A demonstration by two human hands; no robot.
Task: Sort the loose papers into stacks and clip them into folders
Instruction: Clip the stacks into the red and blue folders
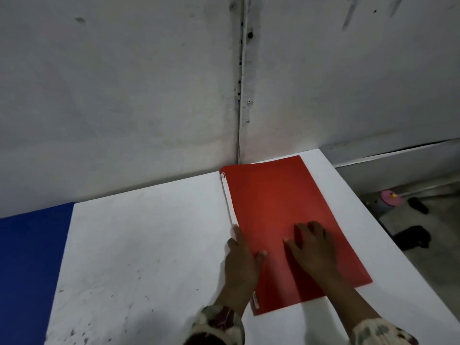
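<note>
Pressing flat on the closed red folder (pixel 278 220), right hand (pixel 312 247) has fingers spread, gripping nothing. Left hand (pixel 241 260) rests along the folder's white spine edge, fingers straight, thumb on the cover. Folder lies on white tabletop (pixel 149 232), near its far right corner; blue panel (pixel 29 257) far left of folder.

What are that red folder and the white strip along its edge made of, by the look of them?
The red folder looks like thin plastic or coated card: a smooth, even cover lying flat with a faint sheen. I cannot settle which. The white strip along its left edge looks like a rigid plastic binding bar, straight and narrow. The left hand rests at that edge; the right hand presses the cover.
</note>
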